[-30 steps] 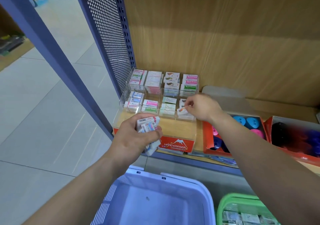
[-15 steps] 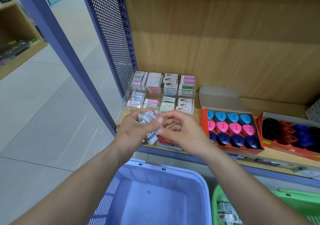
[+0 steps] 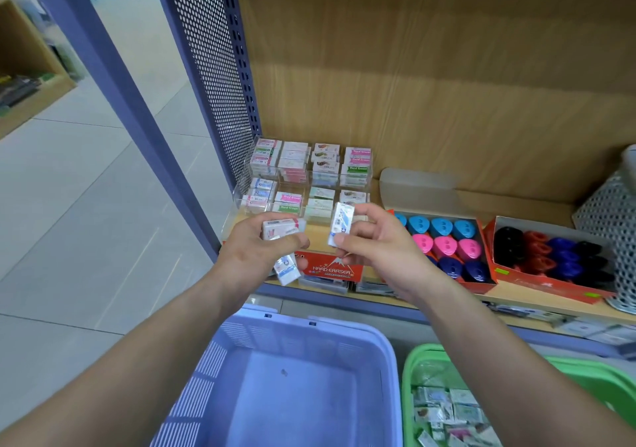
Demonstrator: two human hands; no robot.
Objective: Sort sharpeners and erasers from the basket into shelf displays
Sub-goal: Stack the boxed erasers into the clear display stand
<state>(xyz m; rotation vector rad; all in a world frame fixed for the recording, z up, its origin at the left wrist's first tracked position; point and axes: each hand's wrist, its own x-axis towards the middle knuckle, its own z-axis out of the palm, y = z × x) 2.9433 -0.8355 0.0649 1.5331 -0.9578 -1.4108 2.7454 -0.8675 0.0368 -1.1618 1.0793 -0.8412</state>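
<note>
Right grip (image 3: 378,247) pinches 1 rectangular paper-sleeved eraser (image 3: 341,223); left grip (image 3: 254,250) clutches blocky erasers (image 3: 282,228).

You are facing a wood-grain back panel (image 3: 430,68) at upper right; pale floor tiles (image 3: 86,223) are spreading left of a purple perforated panel (image 3: 210,68).

On my feed the back panel (image 3: 430,68) reads as matt wood grain, the side panel (image 3: 210,78) as painted, perforated metal. The display (image 3: 245,185) is clear, glossy plastic. The eraser (image 3: 340,228) wears a shiny printed wrapper — so do the erasers (image 3: 284,228). Sharpeners (image 3: 444,245) look like smooth, glossy plastic in a matt card box (image 3: 480,286). The purple basket (image 3: 206,388) and green basket (image 3: 592,376) are plastic with a dull sheen. I see a smooth tiled floor (image 3: 86,223).
</note>
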